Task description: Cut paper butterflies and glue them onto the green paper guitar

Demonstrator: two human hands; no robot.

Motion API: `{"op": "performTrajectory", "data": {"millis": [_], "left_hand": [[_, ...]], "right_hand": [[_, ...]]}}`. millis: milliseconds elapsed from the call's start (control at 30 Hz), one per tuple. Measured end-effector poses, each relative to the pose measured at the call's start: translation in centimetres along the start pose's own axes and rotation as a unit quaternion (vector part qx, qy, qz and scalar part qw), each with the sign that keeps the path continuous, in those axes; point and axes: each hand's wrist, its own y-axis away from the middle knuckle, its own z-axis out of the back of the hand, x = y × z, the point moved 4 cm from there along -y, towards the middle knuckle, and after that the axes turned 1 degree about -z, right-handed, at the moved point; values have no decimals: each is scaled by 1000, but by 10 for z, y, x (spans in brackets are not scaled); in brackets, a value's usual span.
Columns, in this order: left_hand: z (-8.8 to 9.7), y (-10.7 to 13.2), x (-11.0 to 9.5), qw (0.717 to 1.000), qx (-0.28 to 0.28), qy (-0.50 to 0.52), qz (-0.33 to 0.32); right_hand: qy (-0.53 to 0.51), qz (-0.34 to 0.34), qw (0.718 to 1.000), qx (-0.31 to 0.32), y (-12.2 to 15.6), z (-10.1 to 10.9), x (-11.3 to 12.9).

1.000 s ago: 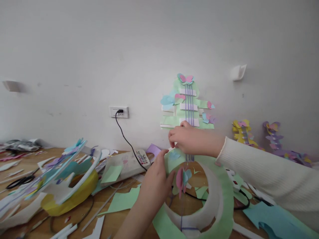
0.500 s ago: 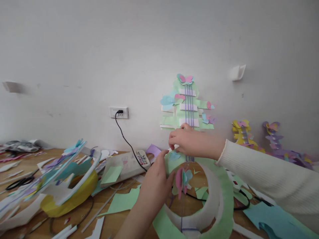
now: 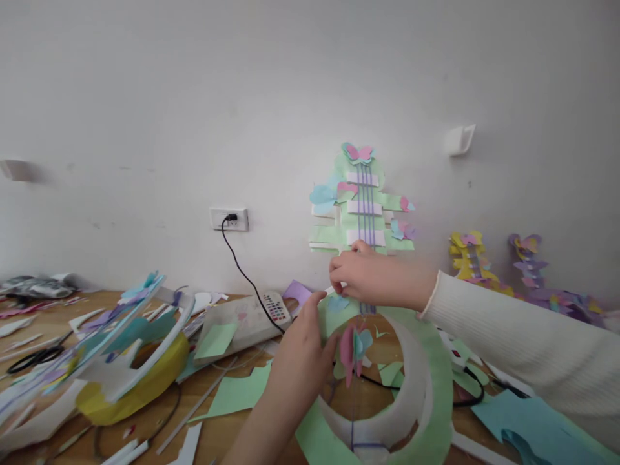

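Note:
A pale green paper guitar (image 3: 438, 374) stands in front of me, with a ring-shaped body, white crossbars, purple strings and paper butterflies along its neck. At the left of the ring, my left hand (image 3: 303, 349) is closed round the edge, thumb pointing up. My right hand (image 3: 363, 274) reaches across the lower neck from the right. Its fingers are pinched at a small white strip (image 3: 332, 290) on the upper left of the body; most of the strip is hidden by the fingers. A pink and blue paper butterfly (image 3: 356, 352) hangs by the strings over the ring's hole.
Paper scraps (image 3: 237, 394) litter the wooden table. On the left lie a yellow and white paper piece (image 3: 133, 394) and black scissors (image 3: 36, 358). A black cord (image 3: 245, 274) runs from the wall socket (image 3: 217, 219). Yellow (image 3: 467, 261) and purple (image 3: 530, 268) paper guitars lean at right.
Both hands keep their hold on the paper guitar with hardly any movement. The whole view has shifted very slightly.

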Motion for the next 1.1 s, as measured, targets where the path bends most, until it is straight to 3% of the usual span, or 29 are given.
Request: {"op": "performTrajectory", "data": {"millis": [567,667,767,867,1000,1100], "left_hand": [[0,-1,0,1000,-1,-2,-16],[-1,-3,4,999,-22,-8,-23],[7,-1,3,993,-105,-23,-50],[19,7,-11,984,-154,-6,-92],[27,23,-40,992,-52,28,-115],[29,37,-67,979,-3,-3,-203]], "right_hand": [[65,40,997,-27,1,-9,2],[67,19,993,-94,7,0,-4],[12,-17,982,-190,24,15,-6],[-71,-25,973,-219,49,23,5],[-88,-3,970,-225,86,23,34],[-61,0,970,-235,109,20,51]]}}
